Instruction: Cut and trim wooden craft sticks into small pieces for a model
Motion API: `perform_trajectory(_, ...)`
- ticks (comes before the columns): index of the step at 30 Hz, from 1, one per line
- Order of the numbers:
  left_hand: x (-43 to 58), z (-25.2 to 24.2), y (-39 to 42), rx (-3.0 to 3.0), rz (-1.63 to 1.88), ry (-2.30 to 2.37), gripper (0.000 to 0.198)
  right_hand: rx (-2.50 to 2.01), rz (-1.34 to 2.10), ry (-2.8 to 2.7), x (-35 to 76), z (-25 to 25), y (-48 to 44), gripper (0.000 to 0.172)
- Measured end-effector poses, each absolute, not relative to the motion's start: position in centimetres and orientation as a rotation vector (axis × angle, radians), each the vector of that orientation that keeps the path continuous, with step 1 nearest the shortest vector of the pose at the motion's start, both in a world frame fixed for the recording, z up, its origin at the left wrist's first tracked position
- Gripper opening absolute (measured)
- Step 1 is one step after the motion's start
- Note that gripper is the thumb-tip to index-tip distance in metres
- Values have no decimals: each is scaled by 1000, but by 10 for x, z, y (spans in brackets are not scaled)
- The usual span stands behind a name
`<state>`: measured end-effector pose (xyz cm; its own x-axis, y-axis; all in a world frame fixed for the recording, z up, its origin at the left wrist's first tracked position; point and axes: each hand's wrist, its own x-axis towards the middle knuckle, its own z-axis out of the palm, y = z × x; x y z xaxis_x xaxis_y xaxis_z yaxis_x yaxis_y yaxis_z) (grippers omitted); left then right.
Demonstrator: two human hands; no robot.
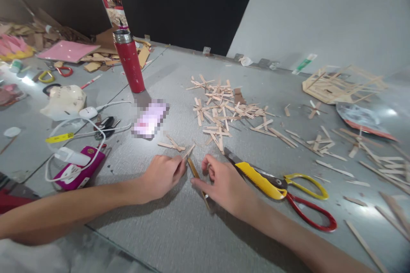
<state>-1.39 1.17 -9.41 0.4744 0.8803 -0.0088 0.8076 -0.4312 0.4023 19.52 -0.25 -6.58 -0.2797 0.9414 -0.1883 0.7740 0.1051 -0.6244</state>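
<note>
Grey surface (153,232); stick pile (228,113) at one o'clock. Left hand (165,175) pinches stick (190,151); right hand (228,185), unclenched, by gold item (193,169). Likely stick-positioning; wants steady fingers.

The left hand (166,175) hides part of a stick (189,152); pixelation masks a probable phone (150,120)

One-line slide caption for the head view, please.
Left hand pinching a thin wooden stick, right hand open near the scissors, a loose pile of wooden pieces beyond.
</note>
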Motion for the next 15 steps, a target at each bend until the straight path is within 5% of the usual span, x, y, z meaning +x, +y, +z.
perform_trajectory(5, -15, -95, 11, 2370, 280, 1395, 22, -1708, 813, -2153, 201, -62, 5, 8)
perform_trajectory(8, -14, -95, 11, 2365, 279, 1420, 26, -1577, 1061, -2161, 202, -57, 3, 41)
perform_trajectory(10, -14, -95, 12, 2365, 276, 1425, 27, -1606, 1113, -2107, 200, -57, 1, 49)
perform_trajectory(15, -14, -97, 12, 2380, 270, 1429, 27, -1679, 1041, -2018, 196, -60, 1, 19)
